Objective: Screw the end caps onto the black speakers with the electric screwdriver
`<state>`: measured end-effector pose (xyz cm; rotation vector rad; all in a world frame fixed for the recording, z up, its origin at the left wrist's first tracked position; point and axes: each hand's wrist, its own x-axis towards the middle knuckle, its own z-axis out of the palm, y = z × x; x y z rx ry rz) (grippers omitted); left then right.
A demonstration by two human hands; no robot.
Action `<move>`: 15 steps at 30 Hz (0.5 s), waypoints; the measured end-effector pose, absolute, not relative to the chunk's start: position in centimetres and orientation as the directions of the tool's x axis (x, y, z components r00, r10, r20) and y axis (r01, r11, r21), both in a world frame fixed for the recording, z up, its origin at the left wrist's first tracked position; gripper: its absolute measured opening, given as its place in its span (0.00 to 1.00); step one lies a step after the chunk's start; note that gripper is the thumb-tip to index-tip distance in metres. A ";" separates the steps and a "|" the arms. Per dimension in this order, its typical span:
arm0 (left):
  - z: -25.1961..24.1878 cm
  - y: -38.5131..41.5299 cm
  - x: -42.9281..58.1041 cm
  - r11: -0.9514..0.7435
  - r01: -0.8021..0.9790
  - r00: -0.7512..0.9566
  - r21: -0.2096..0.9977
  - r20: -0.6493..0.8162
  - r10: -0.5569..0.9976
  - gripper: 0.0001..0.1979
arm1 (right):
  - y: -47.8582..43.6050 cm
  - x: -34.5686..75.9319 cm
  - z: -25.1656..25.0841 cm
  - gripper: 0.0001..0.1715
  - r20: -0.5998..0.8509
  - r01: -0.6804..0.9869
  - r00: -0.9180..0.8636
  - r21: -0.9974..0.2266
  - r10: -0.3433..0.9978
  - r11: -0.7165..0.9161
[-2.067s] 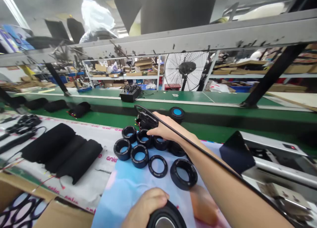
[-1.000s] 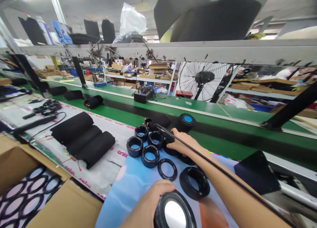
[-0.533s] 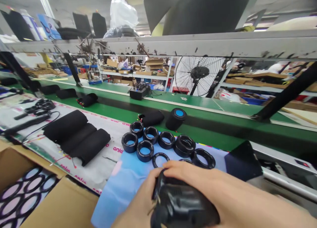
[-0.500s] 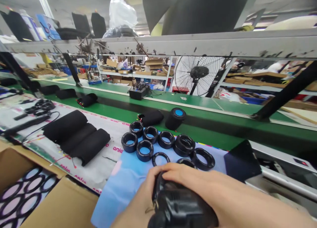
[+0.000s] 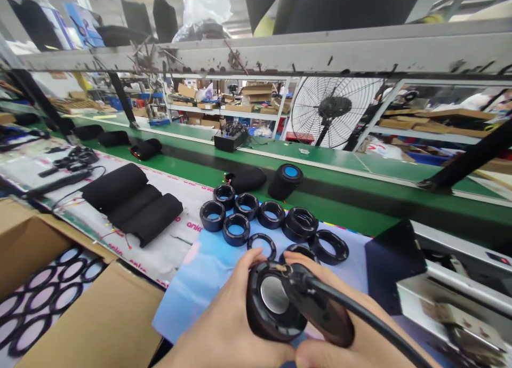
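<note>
My left hand (image 5: 228,320) is wrapped round the side of a black round part (image 5: 274,325) with a silver disc in its middle. Over its right edge lies a dark corded tool (image 5: 334,317), held in my right hand (image 5: 360,309); a thick black cable runs from it to the lower right. Just beyond my hands, several black rings (image 5: 236,229) rest on a blue printed sheet (image 5: 188,288). One thinner ring (image 5: 262,245) sits close to my left fingertips. My right fingers partly cover another ring (image 5: 298,250).
Black fabric-covered cylinders (image 5: 132,202) with wires lie at left on a white sheet. An open cardboard box (image 5: 108,314) holds rings at lower left. A green conveyor (image 5: 192,168) carries cylinders. Metal equipment (image 5: 460,304) stands at right, and a shelf beam (image 5: 280,56) crosses above.
The round part has turned so its silver disc shows. The corded tool now lies across its right edge, with its cable in view. The camera view has shifted slightly.
</note>
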<state>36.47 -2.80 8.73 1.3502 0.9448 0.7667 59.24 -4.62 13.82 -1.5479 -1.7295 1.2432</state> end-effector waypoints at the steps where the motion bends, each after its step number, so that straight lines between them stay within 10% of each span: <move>1: 8.9 -2.9 36.6 0.061 0.116 0.434 0.991 -0.106 0.894 0.68 | -4.9 58.9 13.5 0.49 -0.191 0.481 -0.218 -0.874 0.957 -0.064; 15: 4.8 -4.2 38.3 -0.090 -0.035 0.267 0.995 0.096 0.959 0.83 | -4.4 58.6 13.8 0.49 -0.213 0.589 -0.234 -0.807 0.949 -0.036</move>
